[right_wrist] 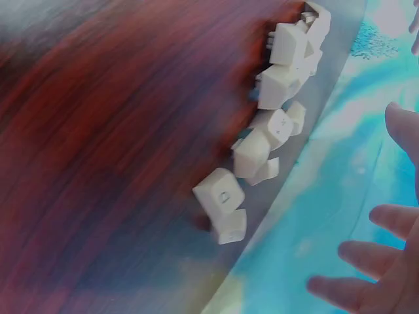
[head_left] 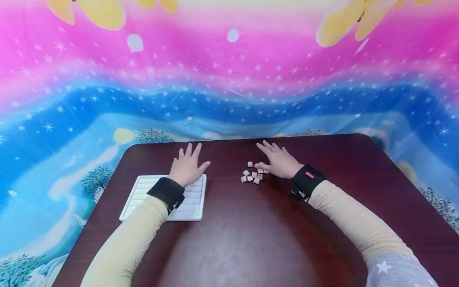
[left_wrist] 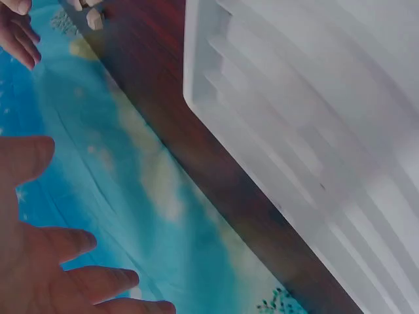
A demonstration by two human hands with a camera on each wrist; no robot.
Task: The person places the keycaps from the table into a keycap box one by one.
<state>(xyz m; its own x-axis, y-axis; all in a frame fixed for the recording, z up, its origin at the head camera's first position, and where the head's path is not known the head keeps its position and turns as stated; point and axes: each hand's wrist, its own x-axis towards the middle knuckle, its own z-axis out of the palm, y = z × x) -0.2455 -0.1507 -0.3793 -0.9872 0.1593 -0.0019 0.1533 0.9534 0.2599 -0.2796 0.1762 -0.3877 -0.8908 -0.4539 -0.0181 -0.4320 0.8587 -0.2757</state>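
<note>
My left hand (head_left: 187,167) hovers over the far part of a white ribbed tray (head_left: 130,201), its fingers spread and nothing held. In the left wrist view the tray (left_wrist: 262,163) shows long parallel ridges, with the splayed fingers (left_wrist: 72,243) off to one side. My right hand (head_left: 283,161) is held out beside a small pile of keycaps (head_left: 250,178), fingers spread and free, its thumb overlapping the pile's edge in the head view. Close up in the right wrist view, several off-white keycaps (right_wrist: 252,154) lie jumbled together, some with printed marks.
A dark reddish-brown table (head_left: 229,247) with rounded far corners carries the tray on the left and the keycaps nearer the middle. Behind it hangs a pink and blue cloth (head_left: 229,87) with snowflakes, reaching down past the table's edges.
</note>
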